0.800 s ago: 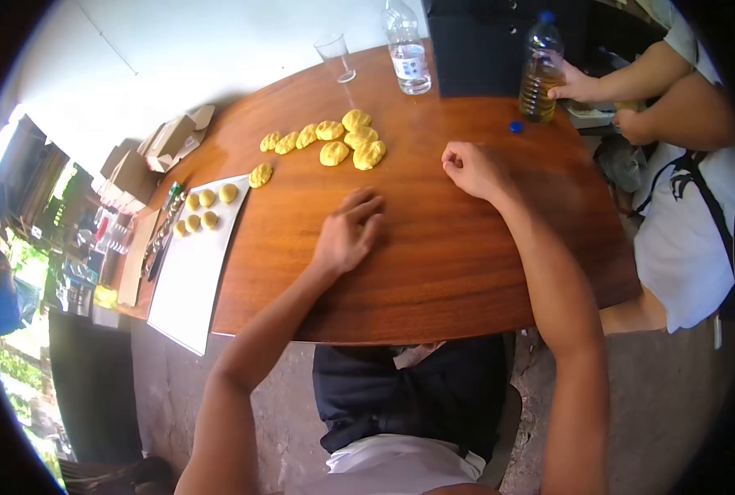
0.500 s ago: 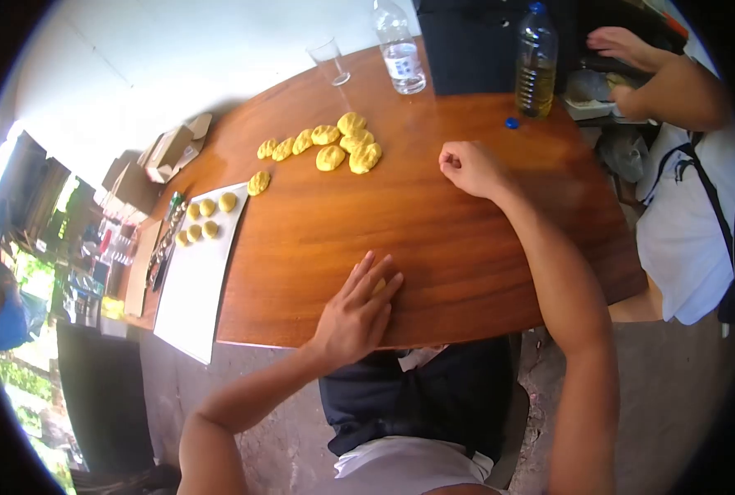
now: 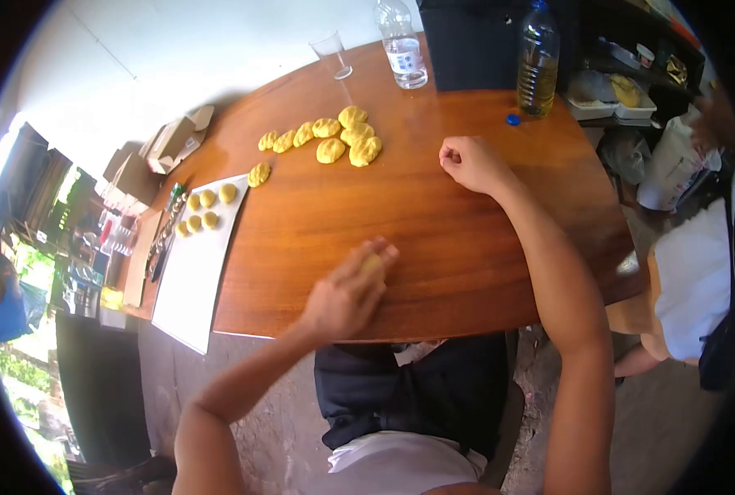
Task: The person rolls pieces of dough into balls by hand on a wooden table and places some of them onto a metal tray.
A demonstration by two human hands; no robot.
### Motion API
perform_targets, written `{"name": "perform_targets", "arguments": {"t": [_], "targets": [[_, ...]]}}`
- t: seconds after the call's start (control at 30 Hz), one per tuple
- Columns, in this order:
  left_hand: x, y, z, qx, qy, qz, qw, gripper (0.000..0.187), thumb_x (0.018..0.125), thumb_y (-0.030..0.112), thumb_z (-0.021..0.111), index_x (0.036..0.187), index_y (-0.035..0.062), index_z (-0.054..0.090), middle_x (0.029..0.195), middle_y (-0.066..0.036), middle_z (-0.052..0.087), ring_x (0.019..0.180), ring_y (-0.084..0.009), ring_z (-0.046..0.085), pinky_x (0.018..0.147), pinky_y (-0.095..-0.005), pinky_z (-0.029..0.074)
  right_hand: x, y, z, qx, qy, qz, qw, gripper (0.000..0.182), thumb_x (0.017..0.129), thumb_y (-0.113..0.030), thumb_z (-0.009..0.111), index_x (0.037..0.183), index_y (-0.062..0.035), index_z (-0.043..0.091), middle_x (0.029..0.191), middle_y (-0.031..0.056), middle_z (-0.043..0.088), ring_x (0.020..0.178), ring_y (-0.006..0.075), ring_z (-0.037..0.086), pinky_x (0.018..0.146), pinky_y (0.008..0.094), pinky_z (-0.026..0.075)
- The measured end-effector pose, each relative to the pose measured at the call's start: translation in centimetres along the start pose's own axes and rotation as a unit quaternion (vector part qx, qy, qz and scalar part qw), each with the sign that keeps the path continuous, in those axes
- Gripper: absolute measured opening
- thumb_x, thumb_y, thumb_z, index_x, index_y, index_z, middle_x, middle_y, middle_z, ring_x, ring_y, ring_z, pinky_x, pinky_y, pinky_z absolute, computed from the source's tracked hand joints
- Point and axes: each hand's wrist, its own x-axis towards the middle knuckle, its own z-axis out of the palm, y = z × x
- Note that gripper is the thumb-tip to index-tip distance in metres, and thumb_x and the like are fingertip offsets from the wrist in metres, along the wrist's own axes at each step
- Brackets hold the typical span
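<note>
My left hand [image 3: 351, 289] is cupped over a small yellow dough piece [image 3: 372, 265] near the table's front edge; the dough shows between the blurred fingers. My right hand [image 3: 470, 163] rests curled on the wooden table [image 3: 417, 214], and whether anything is inside it is hidden. Several lumpy yellow dough pieces [image 3: 330, 150] lie beyond my hands, left of my right hand. One more lump [image 3: 258, 174] sits beside the tray's far corner. On the pale tray [image 3: 190, 289] at the left are several smooth dough balls [image 3: 227, 193].
A glass [image 3: 332, 56], a clear bottle [image 3: 404, 59], an oil bottle [image 3: 537, 70] and a blue cap [image 3: 512, 120] stand or lie at the back. Cardboard boxes [image 3: 169, 144] are at the far left. Another person [image 3: 693, 280] is at the right, beside foam trays [image 3: 590, 109].
My left hand has shifted slightly and is now blurred over the dough. My right hand keeps its curled pose. The other person's arms have withdrawn from the foam trays.
</note>
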Motion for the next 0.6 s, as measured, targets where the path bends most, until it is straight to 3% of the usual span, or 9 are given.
{"name": "perform_targets", "arguments": {"t": [0.07,0.17,0.2,0.27,0.33,0.4,0.47,0.57,0.6], "targets": [[1.2,-4.1,-0.4,0.024,0.062,-0.059,0.996,0.041,0.099,0.022,0.064,0.138,0.0058,0.063,0.144,-0.022,0.058,0.137,-0.0402,0.054,0.116,-0.0465,0.044,0.0,0.1,0.4,-0.009,0.005,-0.003,1.0,0.009,0.089,-0.013,0.067,0.088,-0.0043,0.07,0.081,0.0131,0.074,0.076,0.0306,0.071,0.069,0.041,0.054],[5.8,-8.0,0.3,0.016,0.085,-0.038,0.996,0.04,0.099,0.019,0.063,0.136,0.0034,0.064,0.144,-0.023,0.059,0.138,-0.0396,0.052,0.115,-0.0456,0.045,-0.1,-0.5,0.4,-0.04,0.022,0.001,0.999,0.009,0.089,-0.011,0.069,0.089,-0.0028,0.07,0.079,0.0133,0.073,0.073,0.0274,0.071,0.067,0.0379,0.054],[6.6,-7.0,1.1,0.015,0.087,-0.03,0.996,0.04,0.099,0.019,0.063,0.136,0.0034,0.064,0.144,-0.023,0.059,0.138,-0.0396,0.052,0.115,-0.0456,0.045,-0.4,-0.7,0.1,-0.06,0.027,0.007,0.998,0.008,0.089,-0.011,0.069,0.089,-0.0028,0.071,0.08,0.0136,0.074,0.073,0.0277,0.071,0.067,0.038,0.054],[8.3,-3.9,2.9,-0.002,0.037,0.098,0.994,0.039,0.099,0.019,0.063,0.135,0.0021,0.064,0.142,-0.021,0.06,0.137,-0.0396,0.053,0.113,-0.0458,0.046,-0.4,-0.1,0.2,-0.044,0.032,0.004,0.998,0.008,0.088,-0.012,0.067,0.087,-0.0046,0.071,0.081,0.0133,0.074,0.076,0.0307,0.071,0.068,0.0409,0.054],[6.5,-1.1,2.1,0.011,0.027,0.108,0.994,0.04,0.098,0.015,0.064,0.137,0.002,0.063,0.142,-0.022,0.06,0.137,-0.0399,0.054,0.113,-0.046,0.046,-0.4,0.1,0.1,-0.012,0.026,0.009,1.0,0.009,0.088,-0.013,0.066,0.086,-0.0065,0.071,0.082,0.0131,0.074,0.079,0.0335,0.071,0.07,0.0435,0.055],[2.7,0.7,2.0,0.014,0.011,0.091,0.996,0.042,0.098,0.011,0.065,0.139,0.0019,0.063,0.142,-0.023,0.06,0.136,-0.0403,0.055,0.112,-0.0463,0.046,-0.4,0.0,-0.2,-0.004,0.006,0.016,1.0,0.009,0.088,-0.013,0.066,0.086,-0.0064,0.072,0.082,0.0132,0.074,0.079,0.0335,0.071,0.07,0.0434,0.055],[-1.3,0.1,0.3,0.021,0.059,0.043,0.997,0.043,0.093,0.012,0.071,0.134,0.003,0.066,0.135,-0.019,0.065,0.131,-0.0373,0.059,0.106,-0.0436,0.052,0.0,0.3,0.1,0.01,0.0,0.014,1.0,0.01,0.089,-0.014,0.066,0.088,-0.0062,0.072,0.084,0.0133,0.074,0.08,0.0337,0.071,0.07,0.0427,0.055],[-3.4,-2.2,-1.3,0.035,0.048,-0.047,0.997,0.046,0.088,0.011,0.076,0.133,0.0029,0.066,0.138,-0.019,0.063,0.129,-0.0373,0.06,0.103,-0.0424,0.054,0.2,-0.1,0.2,-0.016,0.001,0.021,1.0,0.01,0.09,-0.015,0.067,0.089,-0.0061,0.071,0.086,0.0131,0.075,0.082,0.0331,0.072,0.07,0.0421,0.055],[-2.4,-2.9,-1.3,0.053,0.061,-0.041,0.996,0.042,0.09,0.018,0.075,0.129,0.0038,0.067,0.137,-0.018,0.063,0.127,-0.0372,0.061,0.103,-0.044,0.054,0.2,-0.1,0.3,-0.034,0.012,0.004,0.999,0.01,0.09,-0.016,0.068,0.089,-0.0069,0.072,0.086,0.0129,0.075,0.081,0.0326,0.072,0.07,0.0416,0.055]]}}
